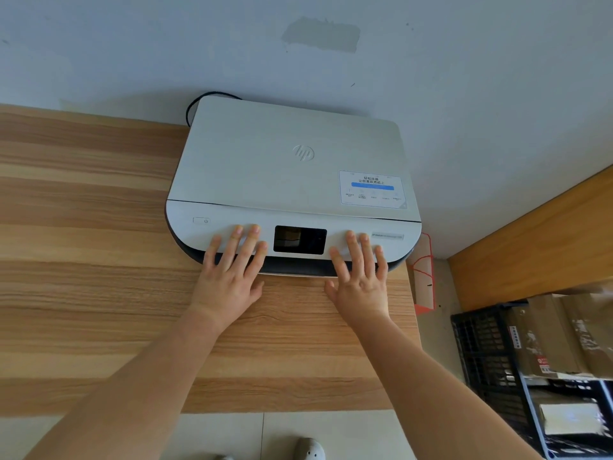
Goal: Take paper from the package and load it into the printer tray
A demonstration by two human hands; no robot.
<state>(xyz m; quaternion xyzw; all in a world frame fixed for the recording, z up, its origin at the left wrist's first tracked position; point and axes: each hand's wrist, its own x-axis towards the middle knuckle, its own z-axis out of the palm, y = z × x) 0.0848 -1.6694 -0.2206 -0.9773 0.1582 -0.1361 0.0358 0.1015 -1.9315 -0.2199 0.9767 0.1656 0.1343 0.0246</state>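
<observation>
A white printer [265,161] with a dark base stands on the wooden table [83,260] against the wall, its lid closed. A dark screen [300,240] sits in the middle of its front panel. My left hand [232,270] lies flat with fingers spread on the front panel left of the screen. My right hand [360,273] lies flat the same way right of the screen. Both thumbs hang by the printer's dark front edge. Neither hand holds anything. No paper package shows, and the paper tray is hidden.
A black cable [199,101] loops behind the printer. Right of the table, a black crate [481,353] with cardboard boxes [557,333] stands on the floor. An orange-edged object [424,277] leans beside the table's right end. A shoe [310,449] shows at the bottom.
</observation>
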